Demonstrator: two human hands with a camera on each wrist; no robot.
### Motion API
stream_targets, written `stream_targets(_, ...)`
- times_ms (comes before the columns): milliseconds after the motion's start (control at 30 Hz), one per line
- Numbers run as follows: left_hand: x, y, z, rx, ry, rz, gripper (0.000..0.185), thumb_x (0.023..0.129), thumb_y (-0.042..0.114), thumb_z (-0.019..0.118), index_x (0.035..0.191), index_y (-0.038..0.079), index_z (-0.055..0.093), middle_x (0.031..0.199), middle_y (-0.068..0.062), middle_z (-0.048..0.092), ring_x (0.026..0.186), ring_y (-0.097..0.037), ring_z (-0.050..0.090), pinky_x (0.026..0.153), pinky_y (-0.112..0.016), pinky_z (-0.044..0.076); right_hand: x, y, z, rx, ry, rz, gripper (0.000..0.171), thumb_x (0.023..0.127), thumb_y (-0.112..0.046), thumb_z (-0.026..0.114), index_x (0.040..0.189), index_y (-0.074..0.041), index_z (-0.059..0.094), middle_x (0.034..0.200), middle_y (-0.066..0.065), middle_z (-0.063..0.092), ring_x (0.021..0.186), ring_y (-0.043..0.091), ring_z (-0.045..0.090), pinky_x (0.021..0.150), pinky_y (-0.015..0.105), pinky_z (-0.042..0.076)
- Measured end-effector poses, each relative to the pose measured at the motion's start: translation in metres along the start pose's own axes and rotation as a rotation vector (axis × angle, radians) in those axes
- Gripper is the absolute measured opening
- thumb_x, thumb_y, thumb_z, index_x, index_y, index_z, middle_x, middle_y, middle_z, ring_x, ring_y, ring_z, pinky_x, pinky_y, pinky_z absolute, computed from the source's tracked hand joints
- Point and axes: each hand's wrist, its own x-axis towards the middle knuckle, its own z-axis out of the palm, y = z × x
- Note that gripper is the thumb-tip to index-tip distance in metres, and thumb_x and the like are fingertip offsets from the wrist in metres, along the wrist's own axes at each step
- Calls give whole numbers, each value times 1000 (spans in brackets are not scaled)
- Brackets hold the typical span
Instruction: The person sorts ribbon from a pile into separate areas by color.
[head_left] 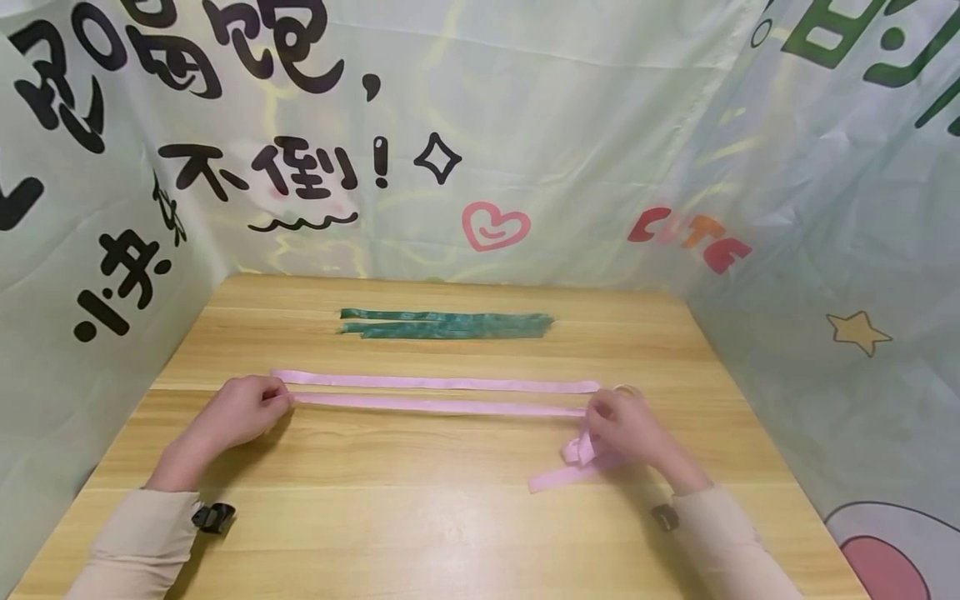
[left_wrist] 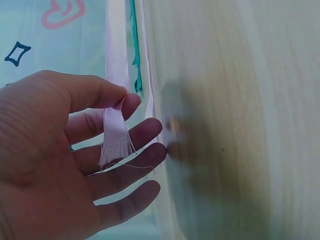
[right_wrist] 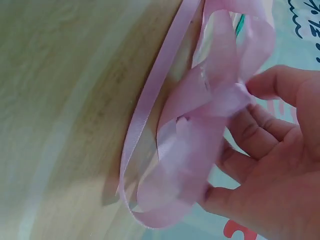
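A pink ribbon (head_left: 435,406) is stretched straight between both hands, just above the table. My left hand (head_left: 243,408) pinches its frayed end (left_wrist: 116,132) between thumb and index finger; the other fingers are spread apart in the left wrist view. At the other side my right hand (head_left: 626,423) pinches the ribbon between thumb and fingers. Loose loops of ribbon (right_wrist: 175,170) hang below that hand, and a tail (head_left: 558,478) trails onto the table. Parallel to the stretched piece, slightly farther back, lies a separate strip of pink ribbon (head_left: 435,383).
Several dark green ribbon strips (head_left: 457,325) lie side by side near the back of the wooden table (head_left: 390,525). Printed cloth walls (head_left: 585,125) enclose the table at the back, left and right.
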Motion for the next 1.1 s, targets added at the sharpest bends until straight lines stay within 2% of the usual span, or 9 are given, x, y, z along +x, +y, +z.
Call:
stream_targets(167, -1, 0, 0, -3, 1, -8, 19, 102, 19, 66, 84, 13, 67, 62, 5, 52, 59, -14, 47, 58, -28, 36, 0, -2, -2, 16, 44, -5, 6, 98, -9, 64, 98, -8, 70, 69, -4, 59, 75, 16, 49, 73, 36, 43)
stream_targets(300, -2, -1, -1, -3, 4, -12, 20, 102, 20, 66, 84, 13, 66, 62, 5, 52, 59, -14, 47, 58, -28, 36, 0, -2, -4, 10, 45, 2, 4, 96, -8, 68, 99, -7, 70, 76, -1, 64, 75, 15, 53, 72, 35, 47)
stream_targets(500, -2, -3, -4, -8, -1, -27, 18, 102, 17, 64, 84, 11, 67, 61, 4, 53, 59, -15, 49, 57, -28, 38, 0, 0, -7, -11, 45, 46, 4, 95, -9, 72, 98, -8, 73, 87, 4, 71, 84, 21, 62, 78, 45, 54)
stream_targets(633, -3, -3, -5, -12, -3, -24, 18, 102, 17, 63, 85, 11, 67, 61, 4, 53, 59, -16, 50, 58, -29, 38, 0, 2, -7, -9, 52, 47, 13, 101, -10, 65, 106, -3, 75, 88, 5, 73, 89, 25, 66, 83, 52, 56)
stream_targets(767, -4, -2, -5, -13, 2, -26, 19, 102, 18, 64, 84, 11, 66, 61, 4, 53, 59, -16, 49, 58, -29, 38, 1, 3, -8, -13, 74, 23, 19, 105, -8, 58, 111, 2, 73, 88, 7, 72, 86, 23, 65, 81, 50, 57)
stream_targets(867, -4, -3, -5, -11, 7, -25, 20, 102, 17, 64, 83, 12, 66, 61, 4, 53, 59, -15, 49, 58, -29, 38, 0, 0, -10, 6, 68, 18, 19, 106, -9, 55, 107, 2, 71, 88, 8, 71, 82, 21, 63, 79, 47, 56)
stream_targets(1100, -5, -5, -6, -11, 14, -19, 19, 102, 17, 63, 85, 11, 67, 60, 4, 53, 58, -15, 49, 57, -29, 38, 0, -2, -10, 57, -2, 45, 19, 106, -18, 55, 98, -7, 68, 84, 2, 67, 80, 15, 58, 76, 36, 50)
